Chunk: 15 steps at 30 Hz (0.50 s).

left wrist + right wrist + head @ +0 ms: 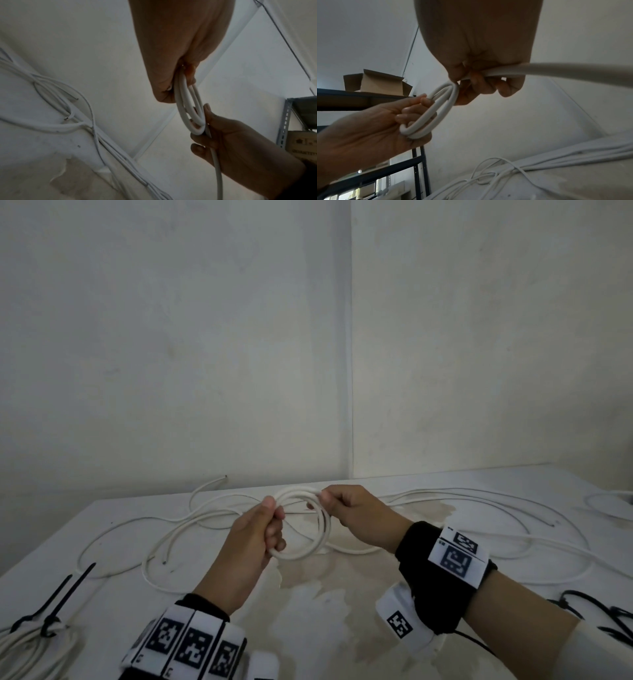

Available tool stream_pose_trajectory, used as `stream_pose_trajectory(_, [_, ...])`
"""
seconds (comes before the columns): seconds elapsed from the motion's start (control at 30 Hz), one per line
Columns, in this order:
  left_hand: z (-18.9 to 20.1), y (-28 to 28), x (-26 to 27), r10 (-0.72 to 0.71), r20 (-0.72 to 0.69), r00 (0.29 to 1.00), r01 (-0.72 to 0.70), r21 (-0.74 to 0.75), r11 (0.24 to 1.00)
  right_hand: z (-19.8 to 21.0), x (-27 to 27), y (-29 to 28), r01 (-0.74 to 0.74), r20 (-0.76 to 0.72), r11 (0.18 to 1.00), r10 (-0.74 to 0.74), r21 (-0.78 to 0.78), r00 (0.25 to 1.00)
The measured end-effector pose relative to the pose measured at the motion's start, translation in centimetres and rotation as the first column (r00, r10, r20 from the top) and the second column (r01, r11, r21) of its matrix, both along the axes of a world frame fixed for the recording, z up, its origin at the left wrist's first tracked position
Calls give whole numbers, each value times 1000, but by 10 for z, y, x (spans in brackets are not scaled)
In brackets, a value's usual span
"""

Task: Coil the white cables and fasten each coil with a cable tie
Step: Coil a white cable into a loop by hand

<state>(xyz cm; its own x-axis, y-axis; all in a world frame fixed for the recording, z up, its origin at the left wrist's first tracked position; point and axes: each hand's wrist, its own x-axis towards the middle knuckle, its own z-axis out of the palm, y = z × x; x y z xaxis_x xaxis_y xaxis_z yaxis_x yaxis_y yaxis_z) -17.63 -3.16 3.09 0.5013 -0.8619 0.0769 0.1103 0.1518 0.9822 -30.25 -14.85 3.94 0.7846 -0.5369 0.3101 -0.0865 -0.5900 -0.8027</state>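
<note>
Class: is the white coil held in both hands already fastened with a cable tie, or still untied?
Untied: the coil shows bare white loops, no tie round it.

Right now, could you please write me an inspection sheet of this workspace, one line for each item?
Surface: white table, stained brownish near the middle.
Job's things: coil in progress, held above the table; finished coil fastened with a black tie at near left.
Clutter: black cable ties at near right.
Grippers: left hand grips the coil; right hand pinches its far side and feeds cable.
Cables: loose white cables spread over the table.
Surroundings: bare white wall; metal shelving with a cardboard box.
</note>
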Motion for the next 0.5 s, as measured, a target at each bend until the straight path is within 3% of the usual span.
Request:
stream_pose_trajectory(0.2, [-6, -4, -1, -7, -57, 998, 5, -40, 999, -8, 2, 7, 16, 101, 994, -27, 109, 995])
stream_pose_trajectory(0.5, [-4, 5, -7, -75, 147, 986, 62, 87, 994, 4, 3, -10, 135, 190, 991, -137, 23, 972])
